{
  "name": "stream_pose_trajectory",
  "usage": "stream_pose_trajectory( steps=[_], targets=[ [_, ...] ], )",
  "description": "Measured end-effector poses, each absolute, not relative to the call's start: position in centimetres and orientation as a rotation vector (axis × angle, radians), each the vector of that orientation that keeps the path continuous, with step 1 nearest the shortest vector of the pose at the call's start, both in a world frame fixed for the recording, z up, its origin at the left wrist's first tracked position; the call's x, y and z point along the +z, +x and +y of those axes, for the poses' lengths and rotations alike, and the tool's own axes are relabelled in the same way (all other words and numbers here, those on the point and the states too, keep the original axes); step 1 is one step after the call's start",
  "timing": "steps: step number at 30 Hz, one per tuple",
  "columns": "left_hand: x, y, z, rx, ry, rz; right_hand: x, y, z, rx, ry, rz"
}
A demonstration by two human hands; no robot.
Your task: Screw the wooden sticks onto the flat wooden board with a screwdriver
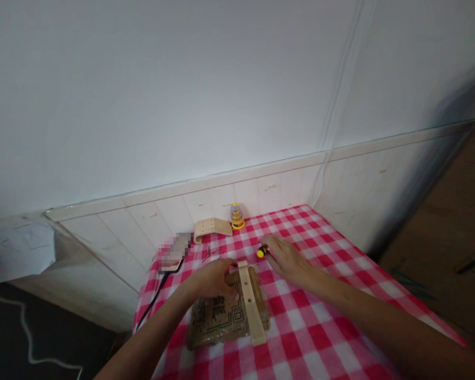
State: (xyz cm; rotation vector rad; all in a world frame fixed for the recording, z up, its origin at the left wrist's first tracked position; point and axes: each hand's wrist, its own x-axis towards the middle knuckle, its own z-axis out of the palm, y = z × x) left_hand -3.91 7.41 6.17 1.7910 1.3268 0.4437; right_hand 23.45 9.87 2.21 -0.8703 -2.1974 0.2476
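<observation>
My left hand (214,278) rests with curled fingers on the upper left of a brown wooden board (221,316) carved with a maze-like pattern. A pale wooden slat (251,303) with small holes lies across the board's right side. My right hand (285,257) lies palm down on the red-and-white checked tablecloth (320,316), its fingers over a small screwdriver with a yellow-and-black handle (262,252). Whether the fingers grip the handle I cannot make out.
A curved pale wooden piece (211,229) and a small yellow-based container (237,216) stand at the table's far edge by the wall. Several dark screws (211,253) lie near the board. A black cable (158,295) runs off the table's left edge.
</observation>
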Motion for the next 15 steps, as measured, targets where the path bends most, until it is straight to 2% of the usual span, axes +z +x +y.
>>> stream_pose_trajectory(
  steps=[5, 9, 11, 15],
  targets=[
    [6.5, -3.9, 8.5, 0.204, 1.679, 1.177, -0.1, 24.1, 10.0, 0.271, -0.896, -2.112],
    [6.9, -5.3, 7.5, 0.217, 1.513, 1.094, -0.2, 24.5, 10.0, 0.31, -0.963, -2.078],
    [6.9, -6.0, 6.7, 0.272, 1.412, 1.049, -0.1, 24.5, 10.0, 0.341, -0.985, -2.052],
    [5.7, -6.1, 5.3, 0.675, 0.945, 1.026, -0.1, 24.3, 10.2, 0.424, -1.031, -1.936]
  ],
)
